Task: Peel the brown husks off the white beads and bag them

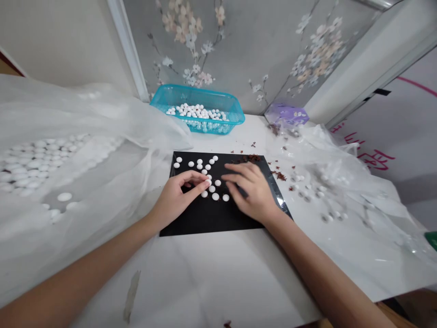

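Note:
My left hand (180,193) is closed over a black board (201,221), with a small white ball (208,182) pinched between thumb and fingertips. Just to the right, my right hand (251,189) hovers above the same board, fingers apart and slightly blurred, and nothing shows between them. Several loose white balls (215,197) lie on the board around my left fingertips, and others sit toward its far left corner. A heap of small reddish-brown bits (251,158) rests at the board's far right edge.
A blue plastic basket (239,119) with many white balls stands behind the board. On the left, a translucent bag (136,177) has more balls in it. Clear plastic bags (341,182) with ball-like pieces and a purple packet (286,115) lie on the right of the white table (205,282).

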`<state>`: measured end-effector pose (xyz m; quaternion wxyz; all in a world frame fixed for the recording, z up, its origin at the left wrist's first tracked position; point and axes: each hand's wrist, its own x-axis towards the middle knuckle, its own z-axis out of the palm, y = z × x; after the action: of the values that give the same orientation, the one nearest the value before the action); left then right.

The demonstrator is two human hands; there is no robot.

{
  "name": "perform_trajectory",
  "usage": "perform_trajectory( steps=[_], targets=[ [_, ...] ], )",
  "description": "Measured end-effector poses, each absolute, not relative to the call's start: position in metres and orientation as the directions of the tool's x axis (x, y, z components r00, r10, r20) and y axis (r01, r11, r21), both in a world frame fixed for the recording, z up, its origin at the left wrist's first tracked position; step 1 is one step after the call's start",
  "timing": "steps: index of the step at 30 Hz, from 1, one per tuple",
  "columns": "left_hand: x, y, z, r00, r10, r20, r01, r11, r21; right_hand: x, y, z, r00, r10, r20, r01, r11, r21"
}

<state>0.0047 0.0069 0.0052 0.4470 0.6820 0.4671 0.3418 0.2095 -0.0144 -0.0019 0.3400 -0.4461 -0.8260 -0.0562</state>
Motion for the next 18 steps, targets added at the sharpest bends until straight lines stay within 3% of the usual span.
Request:
perform_trajectory(
  steps=[3, 6, 18],
  targets=[
    [0.005, 0.006, 0.008, 0.329, 0.943, 0.044, 0.355, -0.166, 0.92, 0.232, -0.002, -0.012, -0.065, 0.785, 0.616, 0.907, 0.304, -0.291],
    [0.005, 0.005, 0.009, 0.327, 0.944, 0.043, 0.359, -0.166, 0.918, 0.247, 0.008, -0.023, 0.1, 0.828, 0.552, 0.941, 0.102, -0.323],
    [0.004, 0.004, 0.005, 0.346, 0.936, 0.068, 0.354, -0.197, 0.914, 0.241, 0.016, -0.025, 0.13, 0.886, 0.446, 0.926, 0.053, -0.374]
  ],
)
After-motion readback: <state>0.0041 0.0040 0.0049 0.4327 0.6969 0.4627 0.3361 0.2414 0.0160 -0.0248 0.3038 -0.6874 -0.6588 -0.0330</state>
